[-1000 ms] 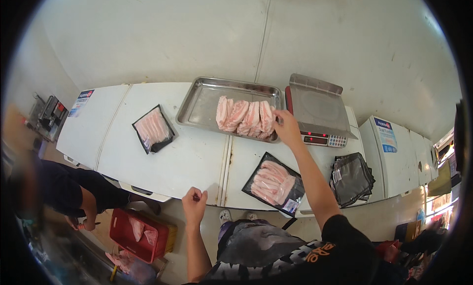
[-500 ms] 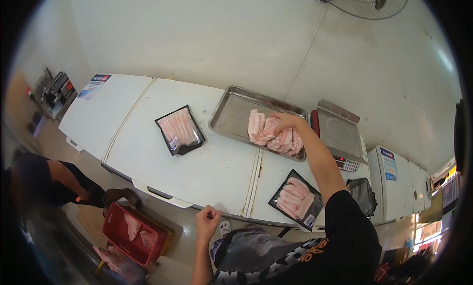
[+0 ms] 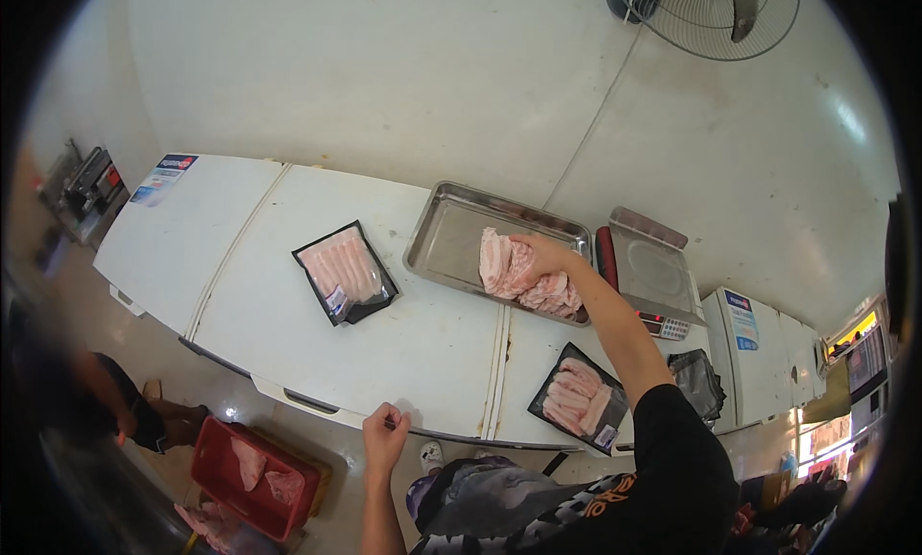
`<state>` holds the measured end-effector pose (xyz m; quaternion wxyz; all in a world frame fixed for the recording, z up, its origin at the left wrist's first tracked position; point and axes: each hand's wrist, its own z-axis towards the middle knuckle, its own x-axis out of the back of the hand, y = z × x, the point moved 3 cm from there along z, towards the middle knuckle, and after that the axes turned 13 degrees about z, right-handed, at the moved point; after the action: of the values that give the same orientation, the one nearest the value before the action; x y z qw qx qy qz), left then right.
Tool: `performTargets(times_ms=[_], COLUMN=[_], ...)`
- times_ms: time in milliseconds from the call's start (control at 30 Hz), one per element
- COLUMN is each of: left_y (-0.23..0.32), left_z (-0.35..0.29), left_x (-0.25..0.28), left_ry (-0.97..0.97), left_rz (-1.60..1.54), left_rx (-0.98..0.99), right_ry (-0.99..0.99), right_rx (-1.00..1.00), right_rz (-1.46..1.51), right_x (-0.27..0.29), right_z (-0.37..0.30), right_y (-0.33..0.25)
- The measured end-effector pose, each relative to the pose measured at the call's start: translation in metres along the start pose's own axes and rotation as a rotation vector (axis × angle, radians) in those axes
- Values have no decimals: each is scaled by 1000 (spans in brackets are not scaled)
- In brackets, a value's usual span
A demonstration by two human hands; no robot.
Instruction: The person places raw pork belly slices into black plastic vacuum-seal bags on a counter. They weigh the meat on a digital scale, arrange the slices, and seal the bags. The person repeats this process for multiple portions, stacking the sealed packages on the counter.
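My right hand (image 3: 545, 257) reaches into a shallow metal tray (image 3: 437, 257) and grips raw pork slices (image 3: 497, 263) from above, its fingers partly hidden. More slices (image 3: 551, 294) lie under and beside that hand. My left hand (image 3: 386, 434) hangs in front of the worktop's near edge with its fingers curled; a dark spot shows between them, and I cannot make out whether it holds anything. A black pack of pork strips (image 3: 346, 267) lies left of the metal tray. Another black pack of strips (image 3: 577, 394) lies near the front edge, below my right forearm.
Right of the metal tray stands a scale (image 3: 653, 267); black trays (image 3: 698, 382) are stacked in front of it. The worktop is white freezer lids (image 3: 288, 296). A red crate (image 3: 216, 469) with meat stands on the floor, near another person (image 3: 120, 401). A fan (image 3: 711, 12) hangs above.
My right hand has shifted slightly on the pork slices, drawing them a little closer together. My left hand stays curled at the edge. The other person has drawn back from the red crate.
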<state>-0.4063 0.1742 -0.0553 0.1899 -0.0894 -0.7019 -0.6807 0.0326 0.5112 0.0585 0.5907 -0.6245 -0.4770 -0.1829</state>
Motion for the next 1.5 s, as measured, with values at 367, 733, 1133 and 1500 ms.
performTargets(times_ms=[367, 733, 1133, 1500], left_y=[17, 28, 9, 55], left_z=[20, 4, 0, -84], left_x=[-47, -77, -104, -226], left_ry=[-213, -307, 127, -1258], left_rz=[-77, -16, 271, -71], left_rx=[-42, -98, -265, 169], right_ry=[520, 678, 1376, 473], right_rx=[201, -49, 143, -568], right_rz=[807, 1225, 95, 686], right_x=[-21, 147, 38, -128], right_z=[-63, -220, -308, -443], right_y=[2, 229, 124, 148])
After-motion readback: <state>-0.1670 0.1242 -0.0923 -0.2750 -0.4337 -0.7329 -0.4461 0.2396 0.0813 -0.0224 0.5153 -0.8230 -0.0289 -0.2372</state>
